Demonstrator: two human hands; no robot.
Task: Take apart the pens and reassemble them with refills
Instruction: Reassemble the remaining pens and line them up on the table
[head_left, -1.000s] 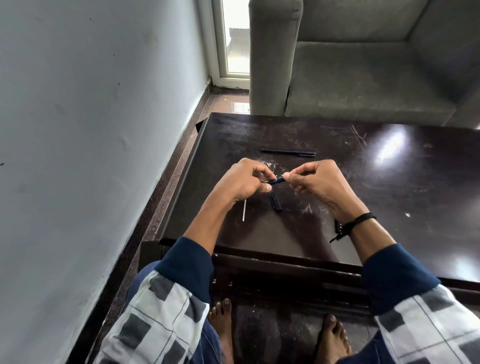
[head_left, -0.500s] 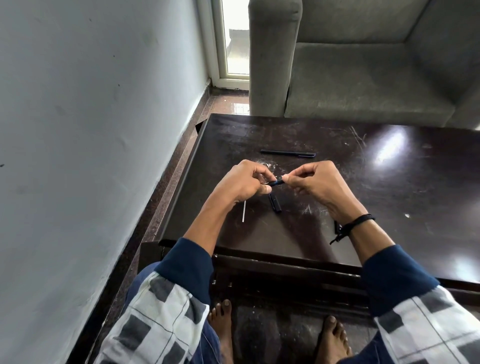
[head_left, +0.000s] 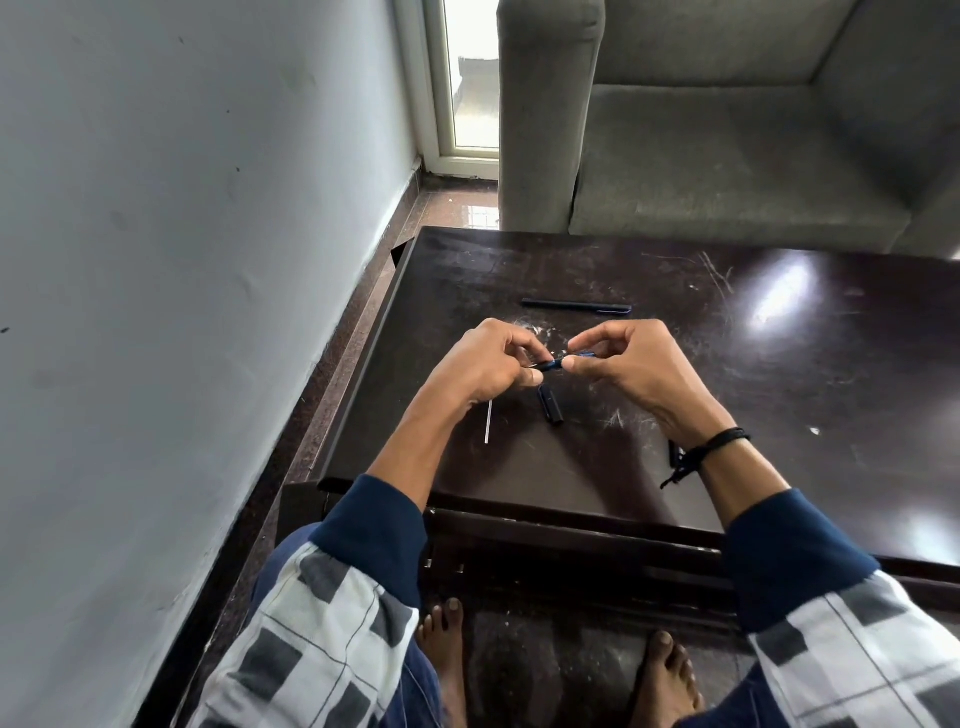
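Head view, sole view. Landmark: dark, glossy, scratched wooden table (head_left: 649, 467). Hidden or unclear: the pen barrel (head_left: 551, 364), slim, dark blue, is held just above the table's middle, its two ends buried in the fingertips, so only a short middle length shows; whether a refill sits inside cannot be told. A small dark piece (head_left: 675, 453) near the table's front edge is mostly covered by the right wrist and cannot be identified. The sofa (head_left: 727, 156), grey fabric, stands beyond the table's far edge and is cut off by the frame. Left hand (head_left: 480, 371): fingers pinched shut on the barrel's left end. Right hand (head_left: 631, 371): thumb and forefinger pinched on its right end, other fingers curled; black cord bracelet (head_left: 719, 444) on the wrist. Lying on the table: one whole pen (head_left: 576, 306), dark, slender, toward the far edge; one short black cap (head_left: 550, 406), just below the hands; one thin white refill (head_left: 488, 423), straight, partly under the left hand. Count: two hands, one held barrel, one whole pen, one cap, one refill.
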